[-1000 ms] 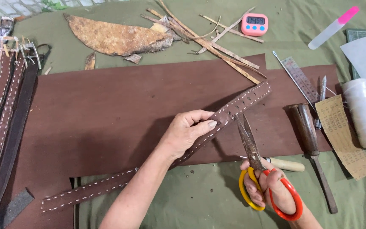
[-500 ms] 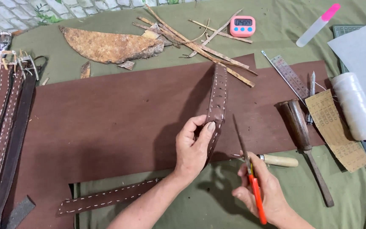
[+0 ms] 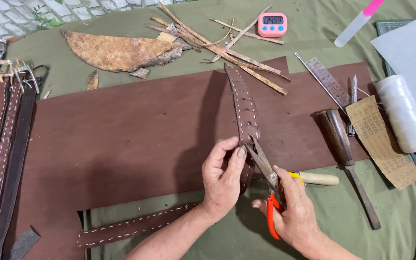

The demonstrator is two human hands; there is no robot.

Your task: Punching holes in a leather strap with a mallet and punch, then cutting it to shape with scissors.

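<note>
A person's left hand [image 3: 225,175] pinches a stitched brown leather strap [image 3: 243,103] between thumb and fingers, holding its free end upright above a large sheet of dark brown leather [image 3: 121,139] on a green cloth-covered table [image 3: 400,226]; the right hand [image 3: 292,212] is closed around the orange handles of a pair of scissors [image 3: 265,168], whose blades are slightly parted and meet the strap's edge just beside the left thumb; the strap already carries white stitching along both edges and a row of punched holes, and its lower length trails away to the left under the wrist; trimming at the edge appears to be in hand, though how much has been cut cannot be told; both hands sit close together, wrists low, the left palm turned toward the right; several finished-looking belts with buckles [image 3: 6,144] lie at the far left; a wooden-handled tool [image 3: 345,154], a steel ruler [image 3: 326,79], a spool of white thread [image 3: 405,113], a pink timer [image 3: 271,24] and a heap of leather offcuts [image 3: 208,41] ring the work area.
</note>
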